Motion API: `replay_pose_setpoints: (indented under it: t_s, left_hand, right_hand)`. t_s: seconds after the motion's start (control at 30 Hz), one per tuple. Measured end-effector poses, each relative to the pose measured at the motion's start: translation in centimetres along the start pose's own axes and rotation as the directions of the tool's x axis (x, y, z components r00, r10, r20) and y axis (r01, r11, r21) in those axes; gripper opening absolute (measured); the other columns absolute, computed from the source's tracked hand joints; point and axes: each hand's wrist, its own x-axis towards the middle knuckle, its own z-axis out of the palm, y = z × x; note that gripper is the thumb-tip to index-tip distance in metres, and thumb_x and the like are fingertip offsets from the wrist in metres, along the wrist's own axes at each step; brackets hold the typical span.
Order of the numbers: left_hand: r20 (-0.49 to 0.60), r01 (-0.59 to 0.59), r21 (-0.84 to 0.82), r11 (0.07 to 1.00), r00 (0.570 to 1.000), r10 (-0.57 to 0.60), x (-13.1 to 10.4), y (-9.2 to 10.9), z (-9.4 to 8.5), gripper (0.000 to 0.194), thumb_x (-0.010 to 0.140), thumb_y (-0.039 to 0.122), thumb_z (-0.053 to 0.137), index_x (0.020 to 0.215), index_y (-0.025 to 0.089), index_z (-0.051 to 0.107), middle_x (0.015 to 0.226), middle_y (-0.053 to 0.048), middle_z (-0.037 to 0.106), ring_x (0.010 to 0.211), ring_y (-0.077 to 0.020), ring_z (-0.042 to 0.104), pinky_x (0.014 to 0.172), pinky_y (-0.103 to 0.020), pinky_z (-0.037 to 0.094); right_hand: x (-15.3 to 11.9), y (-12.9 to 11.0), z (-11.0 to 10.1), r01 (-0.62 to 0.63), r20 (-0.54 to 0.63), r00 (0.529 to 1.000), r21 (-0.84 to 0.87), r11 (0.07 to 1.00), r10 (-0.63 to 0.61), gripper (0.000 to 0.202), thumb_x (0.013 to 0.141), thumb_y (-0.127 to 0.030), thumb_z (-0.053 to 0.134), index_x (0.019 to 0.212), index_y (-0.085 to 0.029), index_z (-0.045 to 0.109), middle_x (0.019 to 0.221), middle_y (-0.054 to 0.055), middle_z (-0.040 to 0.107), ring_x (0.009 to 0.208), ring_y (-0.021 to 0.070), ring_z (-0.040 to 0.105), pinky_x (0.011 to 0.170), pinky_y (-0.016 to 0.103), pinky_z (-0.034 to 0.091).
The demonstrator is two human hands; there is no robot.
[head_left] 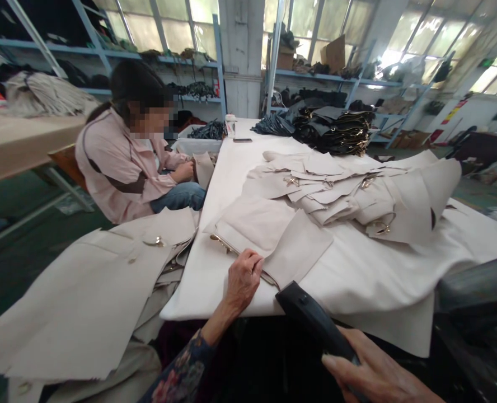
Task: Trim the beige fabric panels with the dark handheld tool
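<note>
My left hand [245,280] is closed on the near edge of a beige leather-like bag piece [252,221], which lies on the white-covered table. Gold-coloured metal hardware [220,242] shows along that piece's left edge. My right hand [368,364] is wrapped round a long black handheld tool [315,319]. The tool's tip is close to the piece's near corner, to the right of my left hand; whether they touch I cannot tell.
A spread pile of beige pieces [357,196] with metal hardware covers the table's right side. Stacked black pieces [336,129] and a phone [242,140] lie farther back. More beige pieces [89,280] hang at left. A seated co-worker [118,157] handles a beige piece.
</note>
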Motion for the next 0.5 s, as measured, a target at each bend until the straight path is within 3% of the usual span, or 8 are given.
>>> replay_pose_setpoints:
  t_s: [0.13, 0.23, 0.5]
  left_hand:
    - [0.017, 0.038, -0.086, 0.996, 0.999, -0.037, 0.2, 0.0, -0.3, 0.024, 0.087, 0.017, 0.046, 0.071, 0.019, 0.065, 0.081, -0.004, 0.062, 0.077, -0.0179, 0.06, 0.075, -0.03, 0.045]
    - [0.017, 0.066, -0.177, 0.982, 0.998, -0.064, 0.2, -0.4, -0.5, 0.023, 0.085, 0.015, 0.047, 0.073, 0.018, 0.066, 0.084, -0.005, 0.065, 0.081, -0.0184, 0.062, 0.079, -0.031, 0.046]
    - [-0.021, 0.199, -0.404, 0.893, 0.974, -0.227, -0.1, -1.5, -0.2, 0.028, 0.08, 0.013, 0.04, 0.086, 0.014, 0.067, 0.078, -0.006, 0.069, 0.071, -0.0158, 0.067, 0.071, -0.029, 0.055]
  right_hand:
    - [0.5, -0.8, 1.0, 0.031, 0.04, 0.999, -0.001, 1.0, -0.031, 0.042, 0.085, -0.053, 0.052, 0.103, -0.015, 0.052, 0.063, -0.003, 0.052, 0.052, 0.0101, 0.048, 0.046, 0.019, 0.039]
    - [0.1, -1.1, 1.2, 0.01, -0.007, 1.0, -0.012, 1.0, -0.01, 0.045, 0.083, -0.053, 0.054, 0.11, -0.017, 0.05, 0.068, -0.001, 0.056, 0.055, 0.0116, 0.052, 0.049, 0.019, 0.041]
    - [1.0, -1.3, -0.3, 0.059, -0.033, 0.998, -0.002, 0.998, -0.059, 0.038, 0.085, -0.055, 0.049, 0.094, -0.018, 0.048, 0.053, -0.007, 0.049, 0.043, 0.0101, 0.047, 0.043, 0.02, 0.042]
